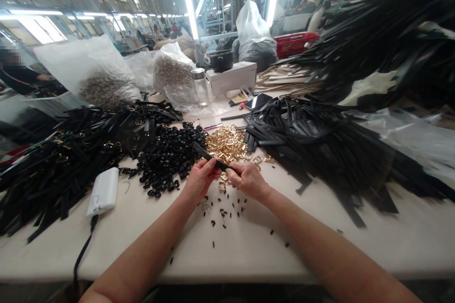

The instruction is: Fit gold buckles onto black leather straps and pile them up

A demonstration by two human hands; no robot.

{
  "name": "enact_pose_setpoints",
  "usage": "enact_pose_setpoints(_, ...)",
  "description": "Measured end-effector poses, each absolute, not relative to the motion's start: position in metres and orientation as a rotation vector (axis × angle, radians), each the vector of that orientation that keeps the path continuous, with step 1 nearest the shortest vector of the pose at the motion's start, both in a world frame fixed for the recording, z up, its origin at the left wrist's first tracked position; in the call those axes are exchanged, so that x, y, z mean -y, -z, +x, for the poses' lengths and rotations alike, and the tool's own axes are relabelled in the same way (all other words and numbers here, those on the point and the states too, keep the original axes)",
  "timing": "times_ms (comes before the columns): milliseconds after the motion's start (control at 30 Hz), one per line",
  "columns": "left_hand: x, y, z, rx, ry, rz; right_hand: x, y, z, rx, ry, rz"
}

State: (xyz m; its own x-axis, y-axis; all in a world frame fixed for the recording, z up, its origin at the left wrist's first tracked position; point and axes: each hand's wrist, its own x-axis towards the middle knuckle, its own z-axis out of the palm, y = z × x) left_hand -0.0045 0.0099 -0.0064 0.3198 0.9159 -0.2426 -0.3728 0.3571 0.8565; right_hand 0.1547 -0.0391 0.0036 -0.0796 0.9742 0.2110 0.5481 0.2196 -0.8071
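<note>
Above the middle of a pale, cloth-smooth surface (pixel 142 241), you hold a narrow, flat, black leather-like strap (pixel 201 151) between two bare hands. The fingers of your left hand (pixel 201 177) are pinched narrow on its middle stretch; those of your right hand (pixel 249 180) are curled closed around the end nearer the surface's right edge. The free end points toward the far left corner, in front of a heap of shiny, gold-coloured metal frame buckles (pixel 227 139) and beside a mound of small black loops (pixel 168 158).

The strap looks light and bendable, springy along its length rather than limp, and hardly fragile; its smooth face may slide a little under a loose pinch. A flat hold across its width, close to the end being worked, likely gives you the best control, with the second hand steadying the middle against twisting. Tiny black cylindrical pieces (pixel 223 213) lie scattered toward the near edge; a broad pile of loose black strips (pixel 313 132) spreads toward the right edge.
</note>
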Motion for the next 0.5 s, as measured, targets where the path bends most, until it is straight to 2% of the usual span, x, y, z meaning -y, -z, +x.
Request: enact_pose_setpoints(500, 0.0, 0.016, 0.005, -0.816, -0.957, 0.898, 0.039, -0.003, 0.148, 1.528, -0.787, -1.447)
